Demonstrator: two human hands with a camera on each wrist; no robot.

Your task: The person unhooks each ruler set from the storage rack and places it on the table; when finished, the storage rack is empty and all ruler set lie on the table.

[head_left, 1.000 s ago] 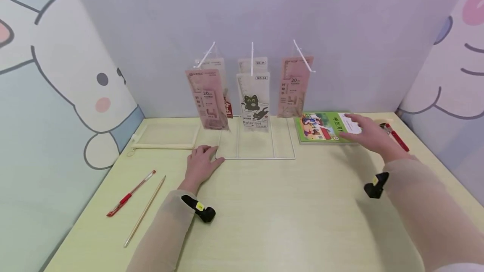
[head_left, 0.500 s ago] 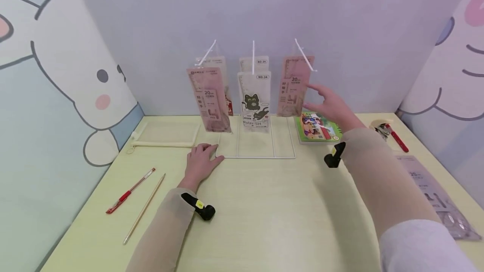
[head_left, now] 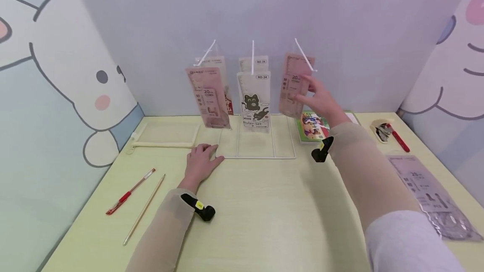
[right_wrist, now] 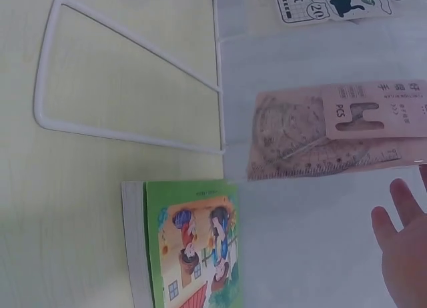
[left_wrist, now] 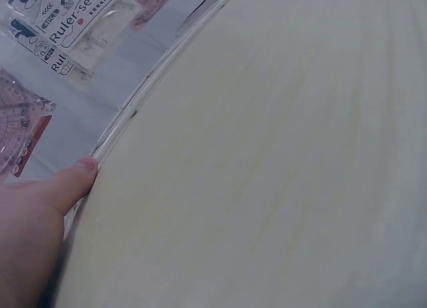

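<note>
On the table stands a white wire display rack (head_left: pixel 257 158) with three hooks. My left hand (head_left: pixel 199 163) rests at its front left corner, the thumb pressing the front wire in the left wrist view. A pink packaged ruler set (head_left: pixel 290 89) hangs on the right hook. Thumb and index finger of my right hand (head_left: pixel 321 100) touch its front, apart from each other. Only part of this hand shows in the right wrist view. Another pink ruler set (head_left: pixel 207 98) hangs on the left hook before a paler pack. White cat-print ruler sets (head_left: pixel 254 108) hang in the middle.
A green picture book (head_left: pixel 311 127) lies behind my right hand. At far right are a red-handled tool (head_left: pixel 397 137) and a loose ruler set (head_left: pixel 431 196). A zip pouch (head_left: pixel 164 135), a red pen (head_left: pixel 130 192) and a pencil (head_left: pixel 145 209) lie on the left.
My right hand has moved left from over the book to the right-hand ruler set, which has shifted slightly. The ruler set on the table came into sight. My left hand stays put.
</note>
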